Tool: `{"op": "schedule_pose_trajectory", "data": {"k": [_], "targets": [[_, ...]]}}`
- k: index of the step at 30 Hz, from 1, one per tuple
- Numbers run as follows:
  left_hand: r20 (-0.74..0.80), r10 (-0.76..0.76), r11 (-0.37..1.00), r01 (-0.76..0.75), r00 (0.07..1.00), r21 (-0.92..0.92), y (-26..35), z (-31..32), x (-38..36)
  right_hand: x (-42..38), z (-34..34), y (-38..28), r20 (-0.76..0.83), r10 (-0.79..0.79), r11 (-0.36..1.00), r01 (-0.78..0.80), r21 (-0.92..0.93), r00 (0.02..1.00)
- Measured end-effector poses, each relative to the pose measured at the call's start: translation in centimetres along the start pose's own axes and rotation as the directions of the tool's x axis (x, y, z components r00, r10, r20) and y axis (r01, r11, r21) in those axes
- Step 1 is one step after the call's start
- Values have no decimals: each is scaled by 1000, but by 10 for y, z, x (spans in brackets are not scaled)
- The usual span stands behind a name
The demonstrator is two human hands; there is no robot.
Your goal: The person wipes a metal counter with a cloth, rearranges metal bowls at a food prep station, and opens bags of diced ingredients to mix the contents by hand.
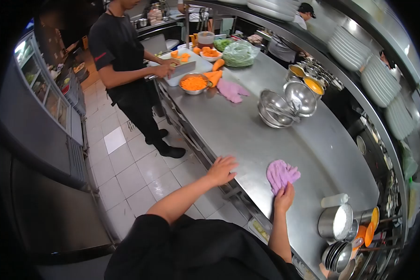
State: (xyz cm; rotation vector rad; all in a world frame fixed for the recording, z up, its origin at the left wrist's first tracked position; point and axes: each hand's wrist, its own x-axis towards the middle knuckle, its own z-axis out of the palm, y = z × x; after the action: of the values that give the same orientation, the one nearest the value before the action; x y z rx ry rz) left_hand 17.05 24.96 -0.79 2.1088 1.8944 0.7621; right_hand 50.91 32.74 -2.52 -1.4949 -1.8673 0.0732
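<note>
A crumpled pink cloth (281,175) lies on the steel table (228,135), and the fingers of my right hand (284,198) grip its near edge. My left hand (222,171) is over the table's near edge with its fingers stretched out and nothing in them. Farther up the table sit steel mixing bowls (274,111), one tilted against the others. A second pink cloth (232,89) is spread flat beyond my left hand, beside the carrots (214,76).
A co-worker (121,60) at the far left end cuts orange pieces with a cleaver (184,68) on a white board. A bowl of diced carrot (194,83) stands there. On the right are a squeeze bottle (334,200), a pot (335,221) and stacked bowls (337,256). Plates (349,49) fill the shelf.
</note>
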Motion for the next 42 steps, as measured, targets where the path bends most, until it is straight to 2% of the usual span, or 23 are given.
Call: {"op": "schedule_pose_trajectory", "data": {"k": [3, 6, 8, 9, 10, 11, 13, 15, 17, 19, 22, 23, 25, 26, 28, 30, 33, 34, 36, 37, 38, 40, 42], "targets": [[-41, -124, 985, 118, 991, -127, -23, -27, -90, -2, 10, 9, -1, 14, 999, -14, -32, 1000], [194, -389, 911, 408, 900, -65, -103, -12, -229, -3, 6, -2, 32, 41, 995, -38, -88, 999], [278, -611, 764, 644, 741, -37, -161, 3, -339, -1, 6, -10, 52, 57, 989, -49, -140, 997], [511, -679, 646, 760, 528, 74, -182, -9, -376, -1, 7, -12, 76, 78, 981, -63, -186, 994], [384, -758, 605, 789, 527, 111, -191, -10, -427, 0, 11, -14, 71, 54, 967, -35, -254, 996], [429, -796, 525, 840, 427, 138, -204, -16, -466, 4, 12, -19, 70, 55, 965, -35, -259, 996], [511, -834, 333, 929, 209, 164, -218, -36, -525, -1, 19, -34, 15, -29, 859, 32, -510, 999], [552, -819, 293, 942, 158, 166, -238, -47, -566, -7, 34, -73, -35, -2, 825, -18, -564, 999], [588, -802, 245, 956, 106, 162, -261, -51, -586, -19, 63, -128, -193, 64, 967, -109, -230, 979], [548, -815, 234, 972, 187, 16, -286, -58, -595, -47, 101, -220, -120, -9, 1000, 11, 21, 993], [484, -834, 359, 926, 265, 112, -339, -77, -551, -94, 163, -322, 315, -72, 969, -9, 247, 946], [455, -838, 380, 921, 301, 91, -363, -77, -538, -108, 192, -338, 400, -147, 966, 44, 256, 905], [364, -848, 416, 909, 384, 9, -391, -110, -494, -137, 246, -345, 686, -36, 985, -89, 147, 727], [334, -852, 422, 906, 403, -17, -407, -125, -475, -149, 274, -339, 689, -42, 985, -85, 150, 724], [301, -861, 416, 908, 410, -46, -436, -154, -448, -171, 327, -312, 895, -77, 994, -35, 102, 440], [210, -871, 422, 895, 445, -144, -460, -181, -436, -183, 389, -280, 991, -131, 957, 265, 119, 29], [193, -900, 359, 916, 391, -180, -508, -191, -467, -217, 456, -219, 990, -95, 995, 11, 96, -101], [207, -923, 297, 943, 323, -149, -514, -201, -481, -227, 491, -219, 985, -102, 993, 37, 108, -139], [253, -953, 155, 985, 168, -72, -525, -205, -525, -226, 543, -235, 911, 43, 789, 574, 220, -409], [274, -957, 86, 995, 95, -46, -529, -216, -539, -211, 572, -252, 901, 40, 762, 597, 252, -432], [264, -962, 47, 997, 62, -66, -537, -220, -557, -198, 602, -277, 884, 9, 876, 431, 218, -467], [278, -954, -123, 992, -113, -16, -538, -219, -599, -186, 645, -332, 852, -42, 996, 42, 75, -521], [352, -918, -210, 977, -185, -36, -541, -212, -633, -118, 617, -476, 910, 8, 962, 250, 106, -414]]}}
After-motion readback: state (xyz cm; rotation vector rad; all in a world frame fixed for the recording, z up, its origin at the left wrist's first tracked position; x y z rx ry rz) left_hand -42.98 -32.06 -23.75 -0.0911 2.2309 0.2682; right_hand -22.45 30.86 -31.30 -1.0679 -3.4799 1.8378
